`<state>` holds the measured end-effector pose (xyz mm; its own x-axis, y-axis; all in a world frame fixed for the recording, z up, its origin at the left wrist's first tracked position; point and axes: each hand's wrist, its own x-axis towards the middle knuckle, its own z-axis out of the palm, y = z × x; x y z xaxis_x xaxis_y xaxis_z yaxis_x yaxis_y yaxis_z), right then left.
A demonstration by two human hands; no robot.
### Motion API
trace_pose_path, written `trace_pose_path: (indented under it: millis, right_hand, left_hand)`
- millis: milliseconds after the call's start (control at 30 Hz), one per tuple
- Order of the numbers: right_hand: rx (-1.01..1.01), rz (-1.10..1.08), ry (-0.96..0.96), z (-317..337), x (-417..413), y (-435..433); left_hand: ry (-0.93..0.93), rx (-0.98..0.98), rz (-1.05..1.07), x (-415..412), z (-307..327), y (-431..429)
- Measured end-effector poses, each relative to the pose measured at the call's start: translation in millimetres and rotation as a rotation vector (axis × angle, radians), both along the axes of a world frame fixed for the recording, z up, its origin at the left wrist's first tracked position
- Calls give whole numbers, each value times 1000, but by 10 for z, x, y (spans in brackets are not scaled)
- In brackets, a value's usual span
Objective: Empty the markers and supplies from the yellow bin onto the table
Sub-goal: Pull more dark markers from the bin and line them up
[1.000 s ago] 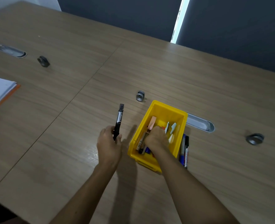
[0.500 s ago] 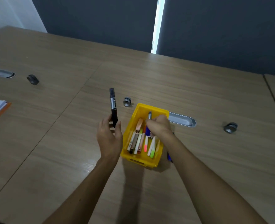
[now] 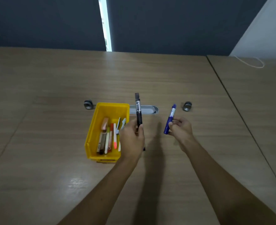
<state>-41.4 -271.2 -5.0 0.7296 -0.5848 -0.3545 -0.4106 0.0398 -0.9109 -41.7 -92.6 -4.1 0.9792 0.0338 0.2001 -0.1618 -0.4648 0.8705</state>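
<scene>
Early stage. Two markers out of bin (image 3: 91,135), neither set down yet. Left hand (image 3: 131,137) closed round lower barrel of black marker (image 3: 138,111), held just right of bin; long axis near upright in view, cap end pointing away from wrist. Right hand (image 3: 181,127) pinching blue marker (image 3: 170,119) by fingertips, well right of left hand; axis tilted slightly, cap end up and away. Remaining: highlighters (image 3: 115,135) and other supplies left of left hand, lying lengthwise in bin. Table (image 3: 53,176) below both hands.

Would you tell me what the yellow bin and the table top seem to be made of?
The yellow bin looks like moulded plastic: uniform colour, smooth thin walls. The table top looks like wood-grain laminate, semi-gloss, with a light reflection; real veneer is possible.
</scene>
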Motion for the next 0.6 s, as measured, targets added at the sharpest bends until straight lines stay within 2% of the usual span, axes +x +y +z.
trace_pose_path:
  millis: [133, 267, 600]
  right_hand:
    - [-66, 4, 115, -282, -190, -327]
    - [-110, 81, 205, -514, -225, -526]
    - [-139, 280, 314, -1052, 180, -471]
  left_hand:
    - [273, 188, -21, -112, -295, -362]
    - [432, 335, -41, -85, -511, -499]
    - [533, 612, -52, 183, -803, -624]
